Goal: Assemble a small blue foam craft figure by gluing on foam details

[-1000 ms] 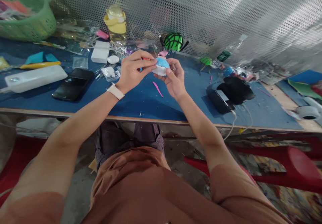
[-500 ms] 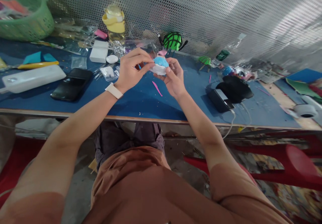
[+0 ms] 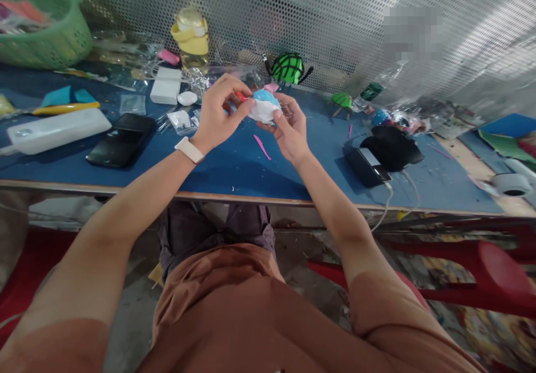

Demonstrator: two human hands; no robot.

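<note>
1. The lump (image 3: 266, 106) is rounded and soft-looking, bright blue on top and white below; the white part looks uneven.
2. It is held above the bench (image 3: 234, 175), between the front and back edges.
3. The left hand (image 3: 221, 108) has thumb and fingers closed in a pinch at the lump's left side; a red piece (image 3: 240, 96) shows by its fingers, whether held I cannot tell.
4. The right hand (image 3: 292, 130) grips the lump's right side, thumb on the white.
5. A pink knife-shaped tool (image 3: 262, 147) lies nearer the front edge.
</note>
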